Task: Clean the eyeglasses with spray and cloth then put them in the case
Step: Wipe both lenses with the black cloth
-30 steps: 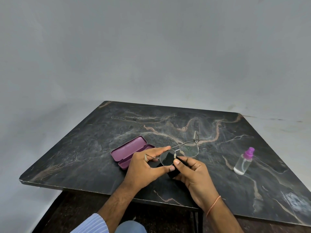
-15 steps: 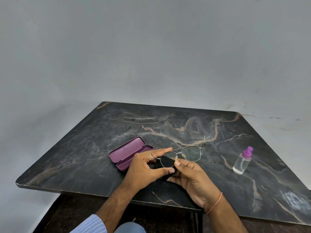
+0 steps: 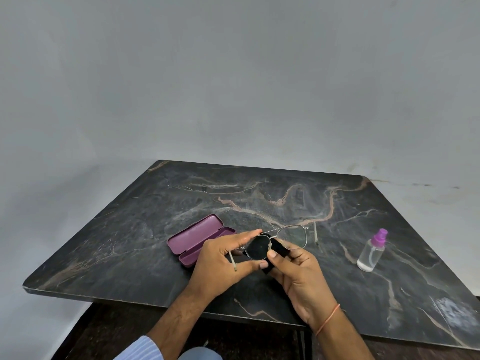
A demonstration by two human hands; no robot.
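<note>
Thin metal-framed eyeglasses [image 3: 294,236] are held above the near middle of the dark marble table [image 3: 259,198]. My left hand [image 3: 223,263] grips the frame at its left lens, forefinger on top and thumb below. My right hand [image 3: 298,271] pinches a black cloth [image 3: 281,249] against that left lens, thumb on the front. The right lens and one temple arm stick out to the right. A purple case [image 3: 197,239] lies open just left of my left hand. The clear spray bottle [image 3: 371,252] with a purple cap stands at the right.
The table's front edge runs just below my wrists, and dark floor shows beneath it. A grey wall stands behind the table. A worn pale patch marks the table's near right corner.
The glasses have tilted and shifted slightly while the cloth rubs the left lens. My right thumb has slid across the lens. Both hands keep their hold.
</note>
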